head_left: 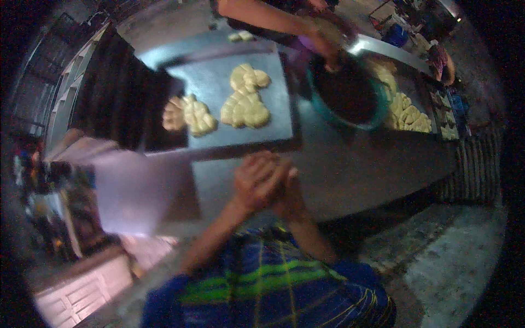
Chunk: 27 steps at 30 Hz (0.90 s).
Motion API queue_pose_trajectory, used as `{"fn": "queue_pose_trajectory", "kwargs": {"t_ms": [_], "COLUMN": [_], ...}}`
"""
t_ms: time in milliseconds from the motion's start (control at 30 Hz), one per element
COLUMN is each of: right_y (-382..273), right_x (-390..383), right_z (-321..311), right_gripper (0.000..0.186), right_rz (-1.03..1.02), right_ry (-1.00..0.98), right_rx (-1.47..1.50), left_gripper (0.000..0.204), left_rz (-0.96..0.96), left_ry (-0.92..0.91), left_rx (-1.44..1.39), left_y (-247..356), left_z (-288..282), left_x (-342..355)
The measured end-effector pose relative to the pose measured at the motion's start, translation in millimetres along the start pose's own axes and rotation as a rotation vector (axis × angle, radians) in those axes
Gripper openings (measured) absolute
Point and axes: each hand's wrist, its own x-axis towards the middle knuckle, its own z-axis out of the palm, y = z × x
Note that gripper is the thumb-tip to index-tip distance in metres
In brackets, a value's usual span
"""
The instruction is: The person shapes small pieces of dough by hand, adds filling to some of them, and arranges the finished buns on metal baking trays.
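Observation:
My left hand (256,180) and my right hand (288,191) are pressed together in front of my body, fingers folded over one another. Whether anything lies between the palms is hidden. Just beyond them is a metal baking tray (279,139) on the table. On it sit pale dough shapes built of rounded pieces: a larger dough figure (245,106) at the right and a smaller dough figure (198,117) at the left. The smaller one touches what looks like a person's hand (174,115), blurred at its left side.
Across the table a person's arm (273,19) reaches toward a green-rimmed tub (317,95) with dark contents. Right of it lie several dough pieces (407,115). A dark blurred shape (117,93) covers the left side. The metal table (355,175) extends right.

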Motion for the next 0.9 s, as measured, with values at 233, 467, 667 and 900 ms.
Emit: {"fn": "queue_pose_trajectory", "kwargs": {"t_ms": [233,467,667,900], "right_y": [-4.6,20.3,5.3,-40.9], "right_x": [-8.7,-13.4,31.2,116.2], "right_z": [-3.6,-5.1,-160.9,-303.9], "right_gripper": [0.038,0.039,0.043,0.034], "right_rz": [0.151,0.307,0.083,0.103], "right_ry": [-0.187,0.109,0.487,0.098], "right_rx": [0.474,1.232,0.868,-0.421], "left_gripper": [0.025,0.048,0.034,0.031], "left_rz": [-0.296,-0.736,-1.093,-1.305], "left_ry": [-0.046,-0.057,-0.055,0.142], "left_rx": [-0.514,-1.070,-1.177,-0.891], "left_y": [4.6,15.5,-17.8,-48.1], "left_z": [7.8,23.4,-2.0,-40.8], "left_x": [-7.8,2.8,-55.7,-114.6]}}
